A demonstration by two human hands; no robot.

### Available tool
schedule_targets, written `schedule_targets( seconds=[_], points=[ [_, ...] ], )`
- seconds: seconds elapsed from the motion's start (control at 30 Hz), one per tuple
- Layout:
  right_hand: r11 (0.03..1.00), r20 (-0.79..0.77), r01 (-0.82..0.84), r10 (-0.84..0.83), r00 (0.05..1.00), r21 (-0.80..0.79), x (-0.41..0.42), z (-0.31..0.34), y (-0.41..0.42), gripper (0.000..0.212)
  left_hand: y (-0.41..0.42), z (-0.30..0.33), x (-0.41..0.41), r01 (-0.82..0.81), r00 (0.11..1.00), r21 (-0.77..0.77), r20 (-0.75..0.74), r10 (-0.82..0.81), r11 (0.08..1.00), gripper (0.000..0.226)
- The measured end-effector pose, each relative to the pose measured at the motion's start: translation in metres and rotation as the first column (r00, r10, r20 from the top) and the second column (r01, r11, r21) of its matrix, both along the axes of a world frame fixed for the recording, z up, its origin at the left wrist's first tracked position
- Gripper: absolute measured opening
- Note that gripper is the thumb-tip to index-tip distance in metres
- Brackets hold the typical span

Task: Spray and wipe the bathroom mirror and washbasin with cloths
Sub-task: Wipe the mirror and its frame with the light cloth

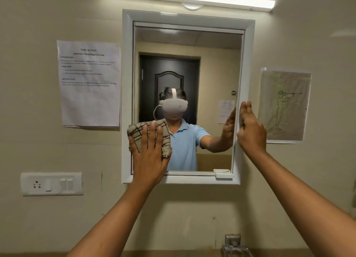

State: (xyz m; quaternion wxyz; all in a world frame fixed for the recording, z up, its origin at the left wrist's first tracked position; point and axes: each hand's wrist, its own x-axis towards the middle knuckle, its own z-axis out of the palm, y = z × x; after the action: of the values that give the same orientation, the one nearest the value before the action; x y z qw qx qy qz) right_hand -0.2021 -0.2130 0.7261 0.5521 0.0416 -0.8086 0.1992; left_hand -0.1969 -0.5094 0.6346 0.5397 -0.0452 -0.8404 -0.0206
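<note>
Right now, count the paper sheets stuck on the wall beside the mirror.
2. A printed task sheet hangs left of the mirror; a sheet with a drawn figure hangs right of it, beyond the right hand.

The mirror (pixel 192 73) glass lies open across its upper half and middle, with room to sweep there. The lower left corner is taken by the left hand (pixel 150 156) pressing a cloth (pixel 163 133) flat. The right hand (pixel 250 129) blocks the frame's (pixel 125 83) right edge. A small white ledge (pixel 223 175) juts at the lower right corner.
</note>
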Motion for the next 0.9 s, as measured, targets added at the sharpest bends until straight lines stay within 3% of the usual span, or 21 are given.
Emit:
schedule_targets(
  seconds=[0.23,0.53,0.7,0.9],
  points=[
    [0.997,-0.047,-0.074,0.074,0.996,0.007,-0.005,-0.005,0.006,0.079,0.047,-0.006,-0.004,-0.014,1.000,0.025,0.016,0.014,1.000,0.083],
    [0.953,-0.128,-0.293,0.301,0.945,0.078,-0.011,-0.005,0.029,0.060,0.150,0.043,-0.013,0.051,0.999,-0.103,-0.001,-0.051,0.993,0.076],
    [0.930,-0.136,-0.352,0.365,0.921,0.110,-0.015,-0.006,0.037,0.058,0.174,-0.001,-0.009,0.113,0.993,-0.286,0.000,-0.118,0.951,0.073],
    [0.927,-0.151,-0.363,0.373,0.915,0.091,-0.019,-0.009,0.036,0.058,0.179,-0.037,-0.004,0.124,0.992,-0.288,0.071,-0.107,0.950,0.073]
  ],
)
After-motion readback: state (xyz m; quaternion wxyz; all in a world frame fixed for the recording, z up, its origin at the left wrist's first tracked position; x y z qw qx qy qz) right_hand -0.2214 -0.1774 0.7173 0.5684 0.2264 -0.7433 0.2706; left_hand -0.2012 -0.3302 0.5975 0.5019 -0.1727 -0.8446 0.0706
